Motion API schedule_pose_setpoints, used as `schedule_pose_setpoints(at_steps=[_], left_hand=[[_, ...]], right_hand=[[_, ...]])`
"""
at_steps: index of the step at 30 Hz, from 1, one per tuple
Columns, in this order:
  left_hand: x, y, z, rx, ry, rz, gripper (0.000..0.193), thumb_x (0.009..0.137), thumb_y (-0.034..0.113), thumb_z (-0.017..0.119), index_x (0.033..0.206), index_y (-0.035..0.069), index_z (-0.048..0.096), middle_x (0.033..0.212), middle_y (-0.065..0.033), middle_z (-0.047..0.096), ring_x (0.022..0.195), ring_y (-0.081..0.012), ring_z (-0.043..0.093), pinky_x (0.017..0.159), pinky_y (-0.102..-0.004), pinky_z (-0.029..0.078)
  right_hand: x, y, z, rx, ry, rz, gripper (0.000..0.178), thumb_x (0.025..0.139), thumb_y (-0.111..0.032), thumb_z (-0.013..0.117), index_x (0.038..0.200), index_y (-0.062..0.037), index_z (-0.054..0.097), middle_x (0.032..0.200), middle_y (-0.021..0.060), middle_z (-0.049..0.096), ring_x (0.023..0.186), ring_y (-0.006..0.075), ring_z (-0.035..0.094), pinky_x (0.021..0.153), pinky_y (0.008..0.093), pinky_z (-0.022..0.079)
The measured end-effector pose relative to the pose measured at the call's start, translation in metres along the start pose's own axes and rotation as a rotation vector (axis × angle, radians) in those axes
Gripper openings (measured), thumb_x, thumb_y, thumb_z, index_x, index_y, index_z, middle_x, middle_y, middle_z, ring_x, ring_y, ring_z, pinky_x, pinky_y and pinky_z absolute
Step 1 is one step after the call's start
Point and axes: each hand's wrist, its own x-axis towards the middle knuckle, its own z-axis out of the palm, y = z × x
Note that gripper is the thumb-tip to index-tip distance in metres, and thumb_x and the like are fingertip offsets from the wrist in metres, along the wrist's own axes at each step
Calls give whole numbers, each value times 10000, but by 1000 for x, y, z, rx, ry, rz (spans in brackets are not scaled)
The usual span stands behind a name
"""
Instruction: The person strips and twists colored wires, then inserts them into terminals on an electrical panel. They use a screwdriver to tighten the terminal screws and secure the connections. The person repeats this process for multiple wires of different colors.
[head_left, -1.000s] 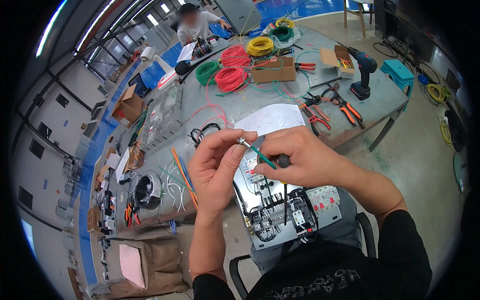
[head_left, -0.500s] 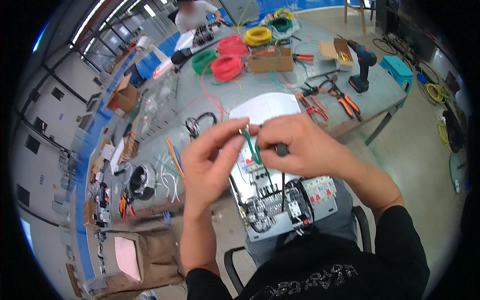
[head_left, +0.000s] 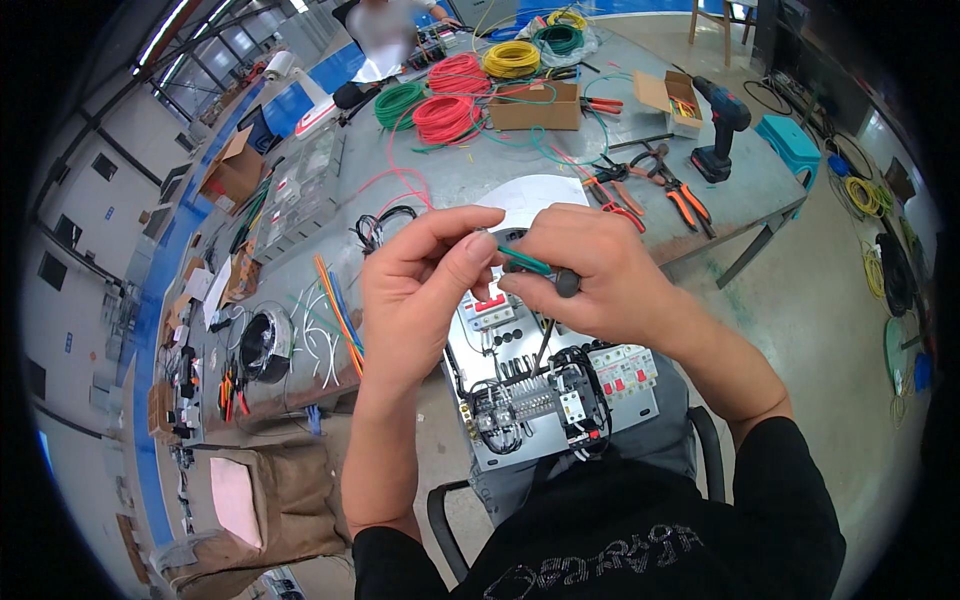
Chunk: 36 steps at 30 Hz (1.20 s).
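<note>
In front of me my left hand (head_left: 415, 285) pinches one end of a short green wire (head_left: 524, 262) between thumb and fingers. That fingertip end is mostly hidden. My right hand (head_left: 605, 265) is closed on the wire's other stretch and on a dark-handled screwdriver (head_left: 567, 284), whose thin shaft points down. Below both hands, a metal mounting plate (head_left: 520, 455) rests on my lap. It carries a breaker with a red switch (head_left: 489, 306), a terminal strip (head_left: 532, 403), a contactor-like black block (head_left: 575, 400) with bundled black wires, and several white breakers (head_left: 625, 372) with red switches.
On the workbench (head_left: 480, 185) lie red wire coils (head_left: 447, 118), a yellow coil (head_left: 511, 60), a cardboard box (head_left: 535, 107), orange-handled pliers (head_left: 688, 205) and a cordless drill (head_left: 720, 125). A black cable coil (head_left: 266, 345) is at left. Another person (head_left: 383, 35) sits across the bench.
The green wire hung in a loop below my fingers; now it runs nearly straight between my hands. The screwdriver's shaft has tilted. My view has shifted slightly.
</note>
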Motion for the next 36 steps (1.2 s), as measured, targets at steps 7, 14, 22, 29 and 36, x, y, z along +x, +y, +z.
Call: schedule_pose_setpoints(at_steps=[7,14,22,29,36], left_hand=[[-2,2,2,115,40,41,206,1061,137,700,1206,-2,746,895,-29,723,749,-50,594,657,-220,488],[-3,-1,7,6,63,24,187,1069,145,693,1167,-6,740,845,2,679,718,-32,542,626,-209,426],[-4,-1,11,-67,103,11,180,1073,164,690,1141,-1,717,841,6,663,724,-34,553,626,-211,433],[0,1,3,-26,47,18,191,1085,186,673,1153,8,655,937,-41,732,786,-63,634,663,-225,504],[0,-3,15,-28,147,59,209,1092,178,659,1183,-9,646,1024,-82,770,911,-116,729,727,-252,574]], right_hand=[[4,3,6,33,55,-89,185,841,-119,826,915,-24,686,786,109,617,763,324,613,694,439,494],[6,1,6,45,96,-128,182,815,-63,829,923,-15,691,795,105,623,774,313,625,693,426,498],[7,-1,4,132,73,-50,126,829,-25,794,913,-20,700,829,99,663,776,279,645,692,381,505],[8,-4,-3,386,86,164,183,920,-77,793,1094,-23,781,910,65,713,811,131,645,708,298,496],[11,8,1,352,145,56,163,933,-67,789,1088,-22,807,929,46,705,813,116,630,715,277,490]])
